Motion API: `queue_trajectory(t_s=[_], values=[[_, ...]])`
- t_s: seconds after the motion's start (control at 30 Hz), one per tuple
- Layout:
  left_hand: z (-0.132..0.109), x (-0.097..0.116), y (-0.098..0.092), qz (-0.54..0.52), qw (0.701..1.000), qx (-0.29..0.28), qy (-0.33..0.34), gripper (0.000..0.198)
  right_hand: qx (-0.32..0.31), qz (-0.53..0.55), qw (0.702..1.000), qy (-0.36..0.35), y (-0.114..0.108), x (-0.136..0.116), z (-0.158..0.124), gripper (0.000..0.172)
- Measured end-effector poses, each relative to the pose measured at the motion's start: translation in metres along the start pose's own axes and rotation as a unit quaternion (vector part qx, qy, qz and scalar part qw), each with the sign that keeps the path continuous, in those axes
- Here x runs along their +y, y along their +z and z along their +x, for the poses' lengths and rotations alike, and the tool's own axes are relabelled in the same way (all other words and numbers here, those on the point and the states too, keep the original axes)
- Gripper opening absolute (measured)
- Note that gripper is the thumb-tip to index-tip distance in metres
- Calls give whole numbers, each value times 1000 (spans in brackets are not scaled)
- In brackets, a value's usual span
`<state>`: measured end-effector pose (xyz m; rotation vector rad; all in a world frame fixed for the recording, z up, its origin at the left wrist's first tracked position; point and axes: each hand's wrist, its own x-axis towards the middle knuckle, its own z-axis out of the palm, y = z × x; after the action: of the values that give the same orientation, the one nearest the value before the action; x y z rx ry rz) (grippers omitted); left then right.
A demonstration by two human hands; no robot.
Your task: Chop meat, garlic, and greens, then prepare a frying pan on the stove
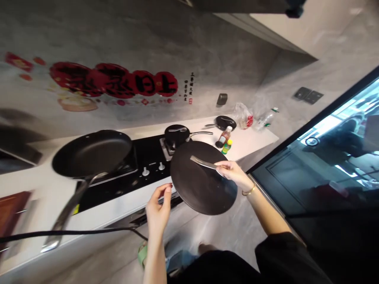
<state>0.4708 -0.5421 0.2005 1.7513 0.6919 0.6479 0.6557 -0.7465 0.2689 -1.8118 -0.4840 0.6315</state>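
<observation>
My right hand (232,173) is wrapped round the curved metal handle of a large round black pan lid (204,193). The lid is held tilted in the air, in front of the counter's front edge. Beside the lid's left rim is my left hand (159,207), its thumb and index finger pinched together. A small dark bit shows at those fingertips, too small to name. On the left of the stove sits a big black frying pan (91,154), uncovered, its long metal handle pointing toward me.
A small lidded black pot (177,136) stands on the right burner of the black cooktop (111,193). Farther right are a small black pan (225,122), a sauce bottle (225,136), a yellow-capped bottle (227,147) and a clear plastic bottle (265,119). A black cable (89,232) crosses at lower left.
</observation>
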Motion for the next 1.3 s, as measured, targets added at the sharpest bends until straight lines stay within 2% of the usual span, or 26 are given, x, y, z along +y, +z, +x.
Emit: queue_trajectory(t_s=[0.13, 0.2, 0.27, 0.37, 0.5, 0.6, 0.67, 0.73, 0.87, 0.97, 1.03, 1.13, 1.3], values=[[-21, 27, 127, -14, 986, -161, 33, 30, 71, -4, 996, 43, -119, 50, -42, 36], [-29, 36, 188, -25, 972, -228, 49, 28, 107, -6, 992, 65, -173, 77, -46, 36], [-35, 39, 244, -27, 961, -272, 44, 26, 138, -15, 986, 87, -221, 104, -36, 35], [-34, 35, 319, 6, 949, -313, 30, 30, 190, -54, 975, 99, -280, 144, -1, 30], [-21, 28, 413, 88, 934, -344, 38, 44, 235, -119, 962, 75, -343, 196, 65, 20], [-11, 34, 476, 155, 912, -377, 39, 43, 249, -174, 950, 72, -389, 234, 110, 18], [-5, 42, 512, 181, 904, -385, 46, 35, 256, -212, 940, 78, -417, 255, 137, 17], [1, 50, 542, 207, 907, -363, 54, 30, 254, -233, 935, 85, -443, 272, 164, 15], [27, 63, 589, 239, 922, -303, 25, 39, 236, -251, 934, 93, -487, 296, 227, 14], [57, 70, 614, 223, 951, -215, 1, 35, 210, -278, 933, 95, -513, 314, 275, 22], [75, 73, 623, 207, 968, -139, -18, 31, 187, -301, 930, 98, -525, 326, 303, 30], [91, 75, 629, 188, 979, -57, -59, 30, 157, -331, 925, 100, -536, 340, 334, 38], [90, 76, 620, 148, 985, 25, -87, 30, 109, -356, 924, 90, -537, 345, 358, 44]])
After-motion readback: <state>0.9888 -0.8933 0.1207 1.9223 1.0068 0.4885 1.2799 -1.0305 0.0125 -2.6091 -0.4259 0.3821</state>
